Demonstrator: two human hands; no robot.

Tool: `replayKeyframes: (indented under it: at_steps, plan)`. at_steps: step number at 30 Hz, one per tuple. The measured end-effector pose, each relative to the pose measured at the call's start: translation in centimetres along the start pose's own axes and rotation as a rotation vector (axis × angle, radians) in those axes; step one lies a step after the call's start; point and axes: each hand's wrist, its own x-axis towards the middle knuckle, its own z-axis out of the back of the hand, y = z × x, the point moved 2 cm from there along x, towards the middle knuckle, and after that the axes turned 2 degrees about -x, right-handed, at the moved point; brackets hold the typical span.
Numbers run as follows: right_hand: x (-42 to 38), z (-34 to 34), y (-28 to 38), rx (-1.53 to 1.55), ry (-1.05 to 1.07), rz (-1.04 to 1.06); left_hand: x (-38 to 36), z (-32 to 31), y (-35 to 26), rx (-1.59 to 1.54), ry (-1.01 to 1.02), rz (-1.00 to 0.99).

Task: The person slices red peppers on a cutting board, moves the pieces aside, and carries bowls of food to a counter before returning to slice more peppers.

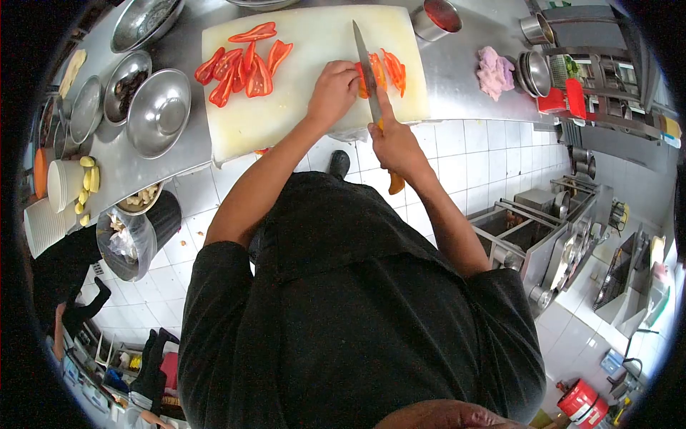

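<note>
My right hand [397, 145] is wrapped round the yellow handle of a kitchen knife [366, 63], index finger stretched along the blade. The blade lies across a piece of red bell pepper on the white cutting board [300, 129]. Curled against the left side of the blade, my left hand [334, 91] presses on that red pepper piece [361, 80], which its fingers partly hide. Right of the knife lie cut pepper strips [394, 73]. Several larger pepper pieces [259, 75] sit in a loose group on the board's left side.
Metal bowls [158, 114] stand left of the board. A metal pot [437, 19] is at its upper right, with a pink cloth [494, 73] farther right. Below the counter's left end is a lined bin [127, 244]. Other people's dark-clothed legs [146, 368] show at lower left.
</note>
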Motion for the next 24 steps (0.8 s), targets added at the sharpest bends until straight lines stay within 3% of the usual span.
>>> replayKeyframes:
  at_steps: [8,13,19,24]
  plan:
    - [0.9,-1.4,-0.4,-0.065,-0.108,0.051,-0.1,-0.1,-0.2,-0.025,-0.036,-0.018]
    - [7.2,-1.0,-2.0,0.094,-0.186,0.219,-0.5,-0.2,-0.4,-0.015,-0.011,-0.046]
    - [3.7,4.6,2.3,0.161,0.071,-0.016,-0.1,0.1,-0.3,-0.028,-0.024,-0.071]
    - [-1.3,3.9,2.9,0.162,0.130,-0.123,-0.1,-0.2,0.1,-0.016,-0.031,-0.060]
